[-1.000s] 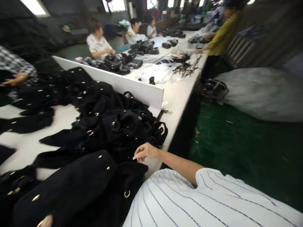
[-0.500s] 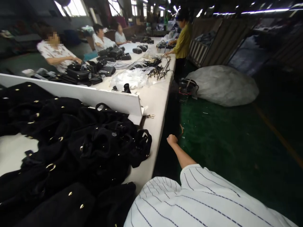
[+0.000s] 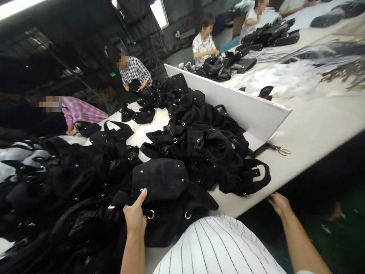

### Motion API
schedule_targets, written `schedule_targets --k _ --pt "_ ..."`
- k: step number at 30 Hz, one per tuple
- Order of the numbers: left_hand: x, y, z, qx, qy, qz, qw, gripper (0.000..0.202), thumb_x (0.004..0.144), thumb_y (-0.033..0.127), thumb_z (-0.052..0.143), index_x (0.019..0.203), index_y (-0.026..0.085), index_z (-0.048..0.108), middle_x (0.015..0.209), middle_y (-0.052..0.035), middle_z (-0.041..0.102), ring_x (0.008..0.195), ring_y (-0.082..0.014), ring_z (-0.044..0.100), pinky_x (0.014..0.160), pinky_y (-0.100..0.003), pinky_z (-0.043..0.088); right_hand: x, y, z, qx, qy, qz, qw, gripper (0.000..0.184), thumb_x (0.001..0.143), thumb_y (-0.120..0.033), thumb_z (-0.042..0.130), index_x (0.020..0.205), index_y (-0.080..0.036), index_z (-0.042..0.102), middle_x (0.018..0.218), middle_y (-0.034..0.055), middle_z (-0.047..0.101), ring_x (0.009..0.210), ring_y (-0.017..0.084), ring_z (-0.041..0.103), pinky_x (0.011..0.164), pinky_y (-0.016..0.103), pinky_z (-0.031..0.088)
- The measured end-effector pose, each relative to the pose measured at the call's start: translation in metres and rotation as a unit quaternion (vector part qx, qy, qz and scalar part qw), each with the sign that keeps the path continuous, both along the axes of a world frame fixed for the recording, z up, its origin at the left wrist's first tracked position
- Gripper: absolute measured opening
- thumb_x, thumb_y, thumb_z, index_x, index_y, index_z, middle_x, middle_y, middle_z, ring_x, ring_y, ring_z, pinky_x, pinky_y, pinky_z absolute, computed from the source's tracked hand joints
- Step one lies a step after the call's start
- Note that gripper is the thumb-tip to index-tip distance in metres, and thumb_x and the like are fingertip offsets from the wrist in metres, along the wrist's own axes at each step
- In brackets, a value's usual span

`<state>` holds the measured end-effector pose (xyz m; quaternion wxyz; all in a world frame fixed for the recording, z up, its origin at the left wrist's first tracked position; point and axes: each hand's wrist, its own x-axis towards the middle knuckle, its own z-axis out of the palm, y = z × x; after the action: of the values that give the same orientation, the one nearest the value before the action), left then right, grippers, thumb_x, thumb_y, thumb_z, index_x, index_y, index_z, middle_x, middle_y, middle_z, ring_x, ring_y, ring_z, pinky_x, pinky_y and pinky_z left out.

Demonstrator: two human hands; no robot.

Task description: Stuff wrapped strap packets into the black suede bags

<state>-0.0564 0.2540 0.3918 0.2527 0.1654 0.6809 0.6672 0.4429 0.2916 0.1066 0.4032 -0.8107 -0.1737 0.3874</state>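
Closest in, the left hand (image 3: 135, 213) grips a black bag (image 3: 159, 182) by its flap, thumb on top; the flap lies down, hiding the inside. The right hand (image 3: 280, 203) is at the bench (image 3: 310, 133) edge, fingers curled, though whether they hold anything is hard to tell. Beyond, piled black bags (image 3: 211, 148) leave a bare strip along that edge. Past the white divider (image 3: 228, 97), clear plastic (image 3: 282, 78) lies spread beside open bench.

On my head feed I see the left hand (image 3: 135, 213) gripping a black fabric bag (image 3: 168, 224), thumb (image 3: 142, 198) on its flap (image 3: 161, 177); the right hand (image 3: 280, 204) is at the white tabletop's (image 3: 316, 133) edge.
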Motion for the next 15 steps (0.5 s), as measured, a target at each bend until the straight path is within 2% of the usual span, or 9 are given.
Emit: schedule_targets --k 2,4,6,7,8,10,12,14,15 --pt "0.0 0.002 -0.002 0.006 0.009 -0.01 1.0 0.047 0.059 0.025 0.091 0.099 0.008 0.075 0.101 -0.0115 0.075 0.108 -0.0307 0.069 0.106 -0.048 0.053 0.003 -0.01 -0.001 0.001 0.07 -0.017 0.997 0.014 0.065 -0.009 0.06 0.06 -0.021 0.056 0.061 0.0042 0.062 0.062 0.023 0.069 0.068 0.035 0.064" --pt "-0.003 0.004 -0.005 0.009 0.015 -0.022 1.0 0.047 0.059 0.026 0.091 0.099 0.009 0.075 0.099 -0.0103 0.075 0.108 -0.0303 0.069 0.106 -0.048 0.053 0.005 -0.024 0.003 0.013 0.121 -0.032 0.992 0.012 0.059 -0.008 0.061 0.065 -0.019 0.061 0.07 0.0058 0.068 0.07 0.023 0.071 0.075 0.033 0.064" --pt "-0.007 0.005 -0.008 0.008 0.029 -0.024 0.999 0.046 0.059 0.029 0.091 0.098 0.011 0.074 0.097 -0.0086 0.075 0.106 -0.0295 0.07 0.106 -0.05 0.053 0.008 -0.038 0.016 -0.016 0.169 -0.021 0.985 0.011 0.061 -0.011 0.067 0.07 -0.017 0.067 0.076 0.0088 0.072 0.073 0.022 0.072 0.07 0.029 0.063" --pt "-0.008 0.004 -0.008 0.004 0.048 -0.022 0.999 0.045 0.059 0.031 0.091 0.097 0.012 0.074 0.096 -0.0076 0.074 0.103 -0.0291 0.07 0.105 -0.051 0.053 0.01 -0.043 0.028 -0.048 0.193 0.012 0.98 0.009 0.062 -0.014 0.071 0.071 -0.016 0.07 0.076 0.01 0.072 0.07 0.021 0.071 0.064 0.026 0.062" --pt "-0.009 0.002 -0.008 -0.007 0.081 -0.021 0.996 0.045 0.06 0.034 0.09 0.097 0.013 0.074 0.096 -0.0068 0.074 0.101 -0.029 0.07 0.104 -0.053 0.052 0.01 -0.045 0.043 -0.076 0.217 0.071 0.97 0.009 0.065 -0.018 0.075 0.073 -0.015 0.072 0.075 0.0104 0.071 0.065 0.019 0.069 0.056 0.023 0.058" --pt "-0.007 -0.004 -0.006 -0.049 0.174 -0.029 0.983 0.043 0.065 0.042 0.086 0.097 0.016 0.073 0.096 -0.0059 0.073 0.098 -0.0294 0.07 0.102 -0.056 0.052 0.003 -0.041 0.085 -0.09 0.251 0.242 0.933 0.018 0.072 -0.029 0.08 0.079 -0.014 0.074 0.068 0.0077 0.068 0.054 0.013 0.06 0.045 0.019 0.047" --pt "0.003 -0.011 -0.003 -0.094 0.257 -0.047 0.961 0.041 0.071 0.048 0.08 0.099 0.018 0.072 0.096 -0.0061 0.073 0.098 -0.0303 0.069 0.098 -0.054 0.053 -0.021 -0.025 0.138 -0.012 0.264 0.406 0.875 0.03 0.081 -0.042 0.076 0.093 -0.014 0.074 0.065 0.0034 0.065 0.048 0.008 0.052 0.042 0.018 0.039" --pt "0.019 -0.019 -0.002 -0.096 0.325 -0.072 0.938 0.038 0.077 0.048 0.075 0.101 0.019 0.07 0.097 -0.0072 0.072 0.098 -0.0304 0.069 0.094 -0.049 0.055 -0.063 -0.002 0.195 0.064 0.263 0.494 0.827 0.039 0.087 -0.047 0.071 0.109 -0.014 0.07 0.066 0.0018 0.065 0.048 0.008 0.051 0.045 0.019 0.039" --pt "0.028 -0.023 -0.003 -0.074 0.369 -0.09 0.922 0.035 0.081 0.046 0.072 0.102 0.018 0.069 0.098 -0.0084 0.072 0.098 -0.03 0.069 0.092 -0.047 0.056 -0.09 0.009 0.222 0.104 0.264 0.512 0.811 0.044 0.086 -0.047 0.071 0.115 -0.014 0.067 0.071 0.0027 0.067 0.052 0.009 0.054 0.048 0.02 0.041"
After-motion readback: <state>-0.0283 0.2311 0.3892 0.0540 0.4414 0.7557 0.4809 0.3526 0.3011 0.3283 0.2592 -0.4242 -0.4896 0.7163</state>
